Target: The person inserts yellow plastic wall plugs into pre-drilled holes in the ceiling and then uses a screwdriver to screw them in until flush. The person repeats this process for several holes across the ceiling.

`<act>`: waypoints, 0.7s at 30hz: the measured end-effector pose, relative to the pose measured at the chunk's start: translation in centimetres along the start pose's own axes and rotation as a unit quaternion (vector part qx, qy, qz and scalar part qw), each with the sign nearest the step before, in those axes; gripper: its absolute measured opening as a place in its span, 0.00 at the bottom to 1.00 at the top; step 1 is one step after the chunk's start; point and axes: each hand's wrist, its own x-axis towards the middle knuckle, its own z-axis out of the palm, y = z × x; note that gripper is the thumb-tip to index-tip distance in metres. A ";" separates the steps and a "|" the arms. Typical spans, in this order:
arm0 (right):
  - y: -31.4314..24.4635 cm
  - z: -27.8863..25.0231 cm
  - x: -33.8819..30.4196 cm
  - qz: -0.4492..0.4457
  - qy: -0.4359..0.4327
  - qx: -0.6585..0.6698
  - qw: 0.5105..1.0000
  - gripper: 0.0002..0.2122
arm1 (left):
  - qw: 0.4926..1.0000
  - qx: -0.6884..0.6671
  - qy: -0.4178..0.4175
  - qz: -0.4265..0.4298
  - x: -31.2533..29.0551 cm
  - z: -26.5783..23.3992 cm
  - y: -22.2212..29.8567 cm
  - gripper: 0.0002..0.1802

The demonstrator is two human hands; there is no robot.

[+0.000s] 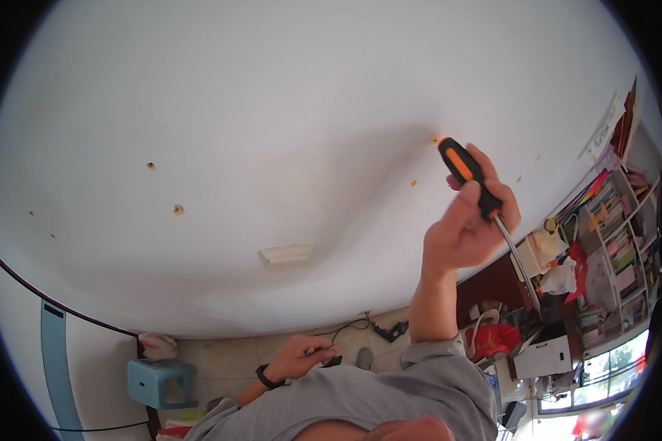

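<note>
The right hand (pixel 467 235) is raised at 3 o'clock, fingers clamped around a screwdriver (pixel 472 180) with a black and orange handle. The handle end points up toward 1 o'clock, close against the white wall (pixel 272 110); the metal shaft runs down toward 5 o'clock, past the palm. A small orange plug (pixel 436 139) sits in the wall just beside the handle end. Further holes (pixel 178 209) mark the wall at 9 o'clock, and a white cover plate (pixel 287 254) lies near centre.

The left hand (pixel 301 354) is low at 6 o'clock, fingers curled together on a small dark object (pixel 332 361); its kind cannot be told. A black wristband (pixel 266 377) circles that wrist.

A blue stool (pixel 160 382) stands on the floor at 7 o'clock. Bookshelves (pixel 618 250) fill the 4 o'clock edge
</note>
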 end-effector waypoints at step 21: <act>-0.2 -2.6 -8.2 0.075 0.018 0.013 0.997 0.10 | 0.998 0.053 -0.005 -0.024 -0.8 0.5 0.4 0.08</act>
